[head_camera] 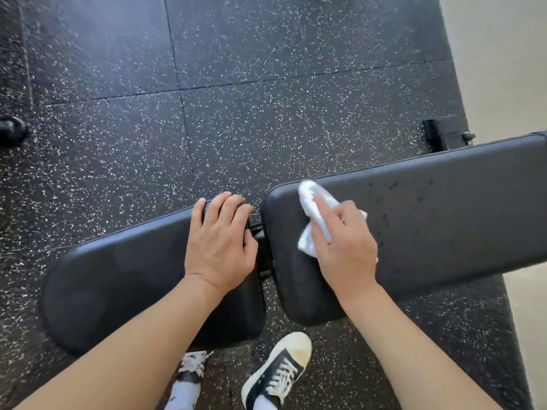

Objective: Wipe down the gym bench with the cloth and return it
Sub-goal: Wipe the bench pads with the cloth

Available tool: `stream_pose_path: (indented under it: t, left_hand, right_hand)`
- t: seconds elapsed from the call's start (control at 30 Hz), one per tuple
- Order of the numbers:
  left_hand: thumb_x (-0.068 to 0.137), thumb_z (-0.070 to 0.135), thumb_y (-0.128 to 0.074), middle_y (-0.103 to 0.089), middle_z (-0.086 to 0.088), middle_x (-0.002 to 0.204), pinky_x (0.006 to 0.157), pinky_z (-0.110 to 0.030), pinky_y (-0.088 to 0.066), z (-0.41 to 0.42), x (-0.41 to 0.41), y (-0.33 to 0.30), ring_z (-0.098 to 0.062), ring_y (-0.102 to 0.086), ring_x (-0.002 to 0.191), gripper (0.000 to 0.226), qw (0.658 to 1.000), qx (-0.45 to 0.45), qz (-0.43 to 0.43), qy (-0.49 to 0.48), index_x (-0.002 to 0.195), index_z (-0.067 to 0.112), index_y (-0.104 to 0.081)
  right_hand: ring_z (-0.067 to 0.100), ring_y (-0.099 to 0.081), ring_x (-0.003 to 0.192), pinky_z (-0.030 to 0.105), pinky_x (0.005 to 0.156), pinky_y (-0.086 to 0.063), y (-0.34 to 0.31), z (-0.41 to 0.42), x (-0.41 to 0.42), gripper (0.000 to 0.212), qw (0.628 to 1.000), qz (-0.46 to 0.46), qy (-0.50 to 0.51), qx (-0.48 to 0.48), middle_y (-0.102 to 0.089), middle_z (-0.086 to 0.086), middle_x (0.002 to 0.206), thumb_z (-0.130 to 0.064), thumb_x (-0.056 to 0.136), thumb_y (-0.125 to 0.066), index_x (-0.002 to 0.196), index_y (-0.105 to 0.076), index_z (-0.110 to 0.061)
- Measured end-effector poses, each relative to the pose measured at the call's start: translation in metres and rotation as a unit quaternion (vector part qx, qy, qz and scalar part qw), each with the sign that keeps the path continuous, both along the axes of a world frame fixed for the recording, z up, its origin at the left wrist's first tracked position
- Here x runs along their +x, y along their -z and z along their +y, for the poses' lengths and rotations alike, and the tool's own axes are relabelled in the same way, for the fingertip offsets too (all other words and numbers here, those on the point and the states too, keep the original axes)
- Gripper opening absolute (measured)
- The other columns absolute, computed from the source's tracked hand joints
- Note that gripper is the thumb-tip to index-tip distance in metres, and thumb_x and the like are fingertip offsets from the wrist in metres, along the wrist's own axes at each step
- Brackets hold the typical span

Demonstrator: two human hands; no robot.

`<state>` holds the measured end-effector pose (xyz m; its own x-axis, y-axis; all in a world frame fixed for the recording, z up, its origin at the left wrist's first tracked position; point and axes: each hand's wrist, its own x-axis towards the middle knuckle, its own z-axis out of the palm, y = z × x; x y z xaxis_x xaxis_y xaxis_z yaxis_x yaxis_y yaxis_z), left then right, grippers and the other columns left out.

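Pressing a white cloth [313, 220] flat near the back pad's [444, 220] left edge, the right hand [343, 247] clamps it; the left hand [220, 247] lies open-fingered on the seat pad [118, 291], clear pad stretching right.

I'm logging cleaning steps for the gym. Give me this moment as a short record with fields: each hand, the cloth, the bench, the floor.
left hand: resting flat on the shorter bench pad, fingers over its far edge, holding nothing
right hand: pressing the cloth onto the longer bench pad
cloth: white, crumpled, near the pad's left end
bench surface: black, dark droplet marks to the right of the cloth
floor: dark speckled rubber tiles
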<state>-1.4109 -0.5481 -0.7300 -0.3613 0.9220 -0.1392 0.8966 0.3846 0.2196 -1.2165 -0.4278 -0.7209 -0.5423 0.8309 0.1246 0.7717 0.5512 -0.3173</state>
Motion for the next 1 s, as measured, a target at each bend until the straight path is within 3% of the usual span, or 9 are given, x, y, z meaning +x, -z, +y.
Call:
stream_pose_path:
  t: [0.07,0.2,0.27,0.4,0.5,0.6,0.7,0.83,1.0]
  left_hand:
    - [0.091,0.03,-0.054,-0.056,-0.002,0.14,0.123,-0.055,-0.025,0.0,0.0,0.0,-0.03,-0.044,0.142,0.041,1.0,0.008,0.008,0.001,0.128,0.017,-0.062]
    - [0.091,0.029,-0.053,-0.057,-0.003,0.14,0.123,-0.053,-0.025,-0.001,0.001,0.003,-0.03,-0.045,0.141,0.04,1.0,0.018,0.023,0.002,0.128,0.016,-0.062]
    - [0.091,0.029,-0.052,-0.057,-0.002,0.141,0.123,-0.053,-0.024,-0.002,0.001,0.003,-0.03,-0.045,0.141,0.041,1.0,0.017,0.023,-0.002,0.128,0.016,-0.062]
    - [0.091,0.029,-0.05,-0.056,-0.002,0.14,0.124,-0.053,-0.022,0.001,0.003,0.0,-0.03,-0.044,0.141,0.04,1.0,0.011,0.021,-0.003,0.127,0.017,-0.062]
    - [0.091,0.029,-0.048,-0.056,-0.002,0.14,0.124,-0.053,-0.022,0.0,0.002,-0.001,-0.031,-0.044,0.141,0.04,1.0,0.008,0.022,-0.001,0.128,0.017,-0.062]
    - [0.091,0.028,-0.049,-0.056,-0.002,0.139,0.123,-0.053,-0.023,-0.001,0.002,0.001,-0.031,-0.045,0.14,0.039,1.0,0.015,0.02,0.004,0.126,0.017,-0.062]
    - [0.091,0.028,-0.052,-0.056,-0.002,0.14,0.123,-0.053,-0.023,-0.001,0.001,0.001,-0.03,-0.044,0.14,0.039,1.0,0.015,0.021,0.003,0.127,0.016,-0.061]
    - [0.091,0.03,-0.049,-0.055,-0.002,0.142,0.123,-0.053,-0.023,-0.002,0.001,0.002,-0.03,-0.043,0.141,0.041,1.0,0.008,0.018,0.003,0.128,0.016,-0.061]
    - [0.091,0.031,-0.047,-0.054,-0.002,0.143,0.124,-0.053,-0.021,-0.002,0.001,0.0,-0.03,-0.042,0.143,0.043,1.0,0.001,0.016,-0.001,0.13,0.017,-0.06]
  right_hand:
    - [0.023,-0.047,0.08,0.033,0.052,-0.039,0.006,0.005,-0.036,0.041,1.0,0.003,0.015,0.001,-0.051,0.005,0.096,-0.025,0.093,-0.066,0.134,-0.065,-0.023]
    - [0.022,-0.049,0.082,0.037,0.059,-0.046,0.007,-0.001,-0.079,0.036,0.998,0.027,0.061,-0.016,-0.051,0.003,0.097,-0.025,0.091,-0.062,0.127,-0.067,-0.023]
    - [0.022,-0.048,0.079,0.034,0.063,-0.045,0.006,-0.03,-0.065,0.044,0.998,0.043,0.052,-0.018,-0.051,0.004,0.096,-0.024,0.092,-0.061,0.136,-0.064,-0.021]
    - [0.023,-0.049,0.072,0.04,0.062,-0.052,0.003,-0.113,0.007,0.039,0.999,0.022,-0.023,-0.029,-0.055,0.004,0.093,-0.019,0.103,-0.046,0.136,-0.067,-0.014]
    - [0.02,-0.051,0.071,0.035,0.061,-0.052,0.004,-0.136,0.046,0.035,0.998,0.036,-0.015,-0.04,-0.058,0.002,0.091,-0.019,0.104,-0.052,0.134,-0.069,-0.014]
    - [0.018,-0.049,0.07,0.032,0.057,-0.047,0.004,-0.12,0.029,0.034,0.999,0.036,-0.008,-0.007,-0.057,0.002,0.088,-0.018,0.102,-0.051,0.129,-0.072,-0.016]
    - [0.021,-0.049,0.071,0.033,0.054,-0.042,0.013,-0.077,-0.025,0.036,0.999,0.034,0.019,0.022,-0.054,0.004,0.089,-0.019,0.092,-0.062,0.126,-0.072,-0.019]
    - [0.02,-0.048,0.074,0.031,0.052,-0.04,0.015,-0.031,-0.086,0.033,0.999,0.027,0.043,0.013,-0.054,0.003,0.092,-0.024,0.088,-0.068,0.121,-0.072,-0.021]
    - [0.025,-0.049,0.076,0.036,0.061,-0.046,0.007,-0.06,-0.054,0.04,1.0,0.019,0.003,0.002,-0.054,0.007,0.095,-0.018,0.09,-0.058,0.128,-0.069,-0.019]
